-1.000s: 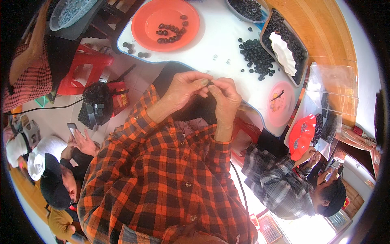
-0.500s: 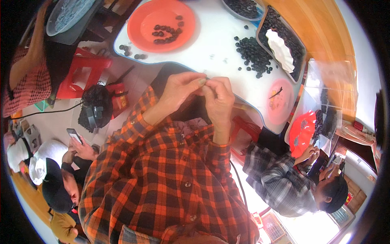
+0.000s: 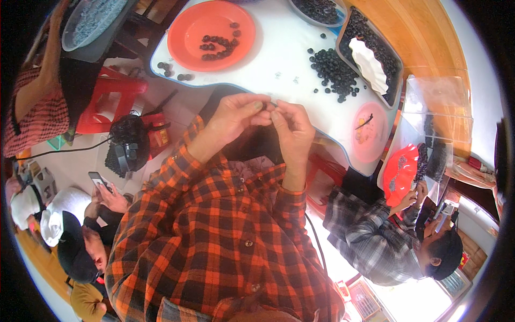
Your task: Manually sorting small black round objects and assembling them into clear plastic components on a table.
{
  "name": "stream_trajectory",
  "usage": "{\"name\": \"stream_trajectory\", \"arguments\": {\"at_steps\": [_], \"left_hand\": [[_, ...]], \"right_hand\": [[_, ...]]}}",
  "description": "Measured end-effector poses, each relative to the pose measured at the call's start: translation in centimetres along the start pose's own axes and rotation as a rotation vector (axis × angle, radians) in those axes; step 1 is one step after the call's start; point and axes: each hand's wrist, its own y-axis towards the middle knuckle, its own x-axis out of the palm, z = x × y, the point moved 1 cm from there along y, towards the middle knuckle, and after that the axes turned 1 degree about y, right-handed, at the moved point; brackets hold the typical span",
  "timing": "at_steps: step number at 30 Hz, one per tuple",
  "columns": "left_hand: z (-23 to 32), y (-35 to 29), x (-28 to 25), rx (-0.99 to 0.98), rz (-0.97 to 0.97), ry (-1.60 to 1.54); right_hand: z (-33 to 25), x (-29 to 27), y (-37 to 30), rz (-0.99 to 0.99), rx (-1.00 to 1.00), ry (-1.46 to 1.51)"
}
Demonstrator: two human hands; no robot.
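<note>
My left hand (image 3: 240, 115) and my right hand (image 3: 292, 124) meet over the near edge of the white table (image 3: 279, 51). Fingertips of both are pinched around a small dark round piece (image 3: 271, 106), mostly covered by the fingers, so its exact kind does not show. The left thumb has a dark smudge on it. Beyond my left hand, an orange basin (image 3: 185, 27) holds several dark round pieces (image 3: 219, 47). Past my right hand lies a loose pile of small black round pieces (image 3: 333, 72).
A dark tray (image 3: 398, 88) of black pieces carries a white scalloped dish (image 3: 368, 64). Near the right edge is a pink plate (image 3: 370, 147) with a dark stick (image 3: 364, 122). One person (image 3: 375, 236) works at right beside a red dish (image 3: 399, 180); another holds a phone (image 3: 99, 180).
My hands have moved slightly apart, and the dark piece between the fingertips shows more. At right, the other person's hands and red dish have shifted a little.
</note>
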Motion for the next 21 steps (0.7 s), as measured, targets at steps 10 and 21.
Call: {"name": "stream_trajectory", "arguments": {"at_steps": [10, 21], "left_hand": [[0.3, -0.1, -0.4, -0.023, -0.069, -0.148], [2.1, 0.5, -0.1, 0.143, 0.089, 0.149]], "right_hand": [[0.1, 0.3, 0.1, 0.034, 0.017, 0.029], [0.9, 0.2, 0.4, 0.092, 0.03, 0.0]]}}
